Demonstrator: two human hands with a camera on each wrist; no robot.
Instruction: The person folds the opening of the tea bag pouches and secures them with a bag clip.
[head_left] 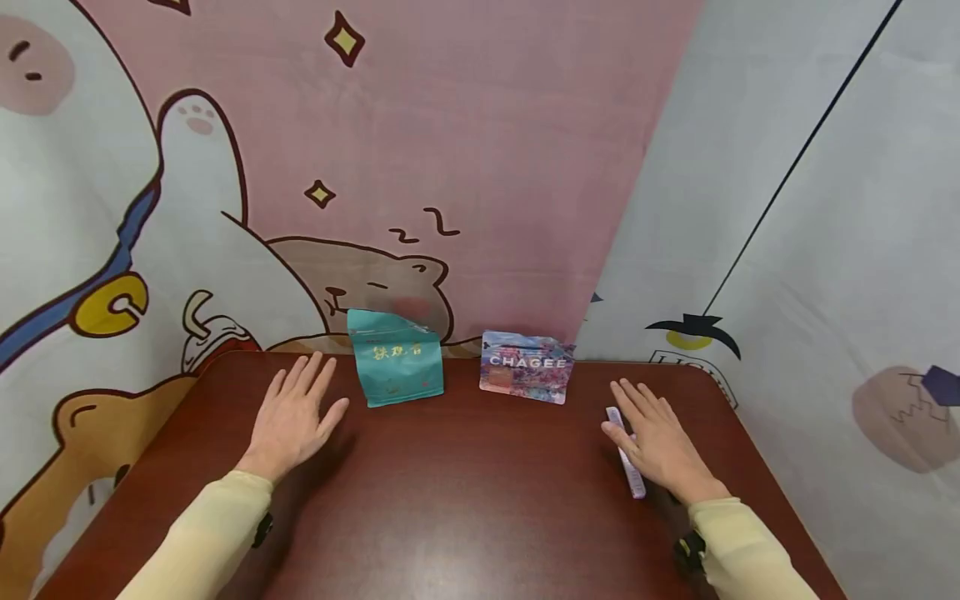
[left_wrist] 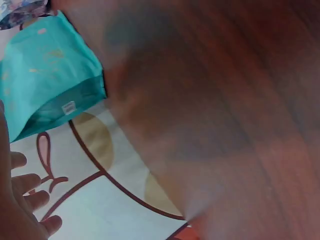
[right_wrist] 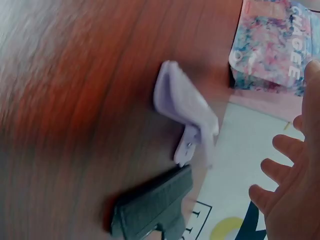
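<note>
My left hand (head_left: pixel 292 421) is held over the left side of the table, its fingers straight and spread, gripping nothing. Just beyond its thumb a teal pouch (head_left: pixel 399 360) with gold lettering stands upright at the back; the left wrist view shows the pouch (left_wrist: pixel 55 75) beside the fingers. On the right, my right hand (head_left: pixel 660 442) hovers with fingers extended over a slim lavender plastic piece (head_left: pixel 636 483). Seen from the right wrist, this lavender piece (right_wrist: pixel 182 102) has a bent, hinged look and a short tab. Near it lies a black, flat-sided object (right_wrist: pixel 155 205), cut off by the frame.
A pink-and-blue pouch marked CHAGEE (head_left: pixel 527 367) stands at the back, right of the teal one. The brown table (head_left: pixel 480 492) backs onto a cartoon-printed cloth (head_left: pixel 510 167), which also hangs along both sides.
</note>
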